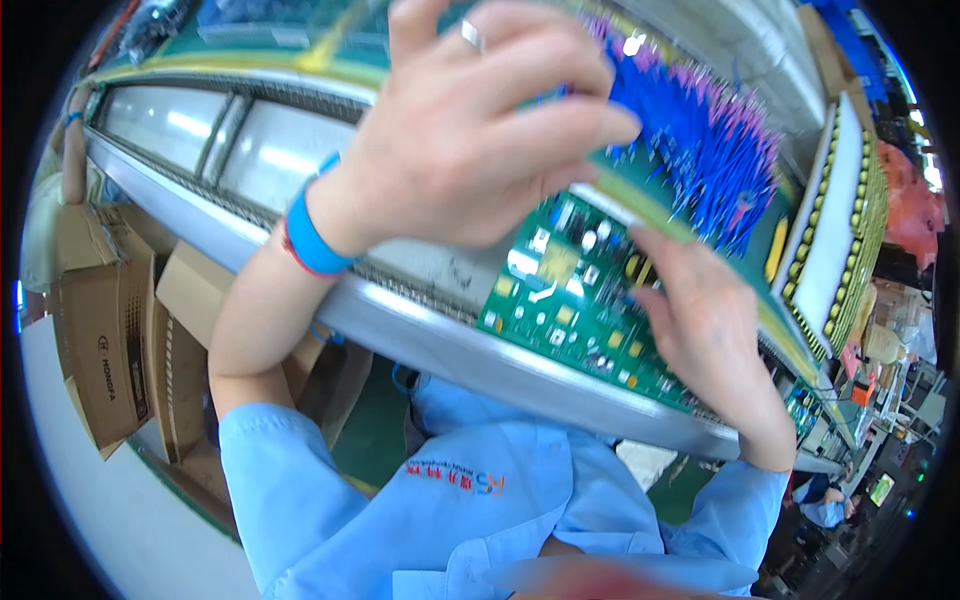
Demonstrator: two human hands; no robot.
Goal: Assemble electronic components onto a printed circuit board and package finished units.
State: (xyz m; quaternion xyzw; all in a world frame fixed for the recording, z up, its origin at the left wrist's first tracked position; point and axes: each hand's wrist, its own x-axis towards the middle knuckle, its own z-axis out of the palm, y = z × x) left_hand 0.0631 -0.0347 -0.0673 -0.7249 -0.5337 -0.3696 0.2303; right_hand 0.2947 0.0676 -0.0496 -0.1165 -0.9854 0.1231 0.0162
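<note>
A green circuit board (520,316) with many small parts lies on the conveyor rails in front of me. My right hand (708,318) reaches over its right side, thumb and forefinger closed around a small yellow-and-black coil (637,268) at the board's surface. Above the board's upper left my left hand (480,130) is raised, slightly blurred, its fingers curled inward. Whatever lies between those fingertips, if anything, is hidden. A blue band (312,235) circles my left wrist. Beyond my hands stands a dense bunch of blue wired parts with pink tips (700,140).
The conveyor's metal front rail (440,345) runs between me and the board. At right stands a white tray lined with yellow-and-black parts (835,230), near a yellow tool (776,248). Cardboard boxes (105,340) sit at lower left. Another person's arm (75,150) shows far left.
</note>
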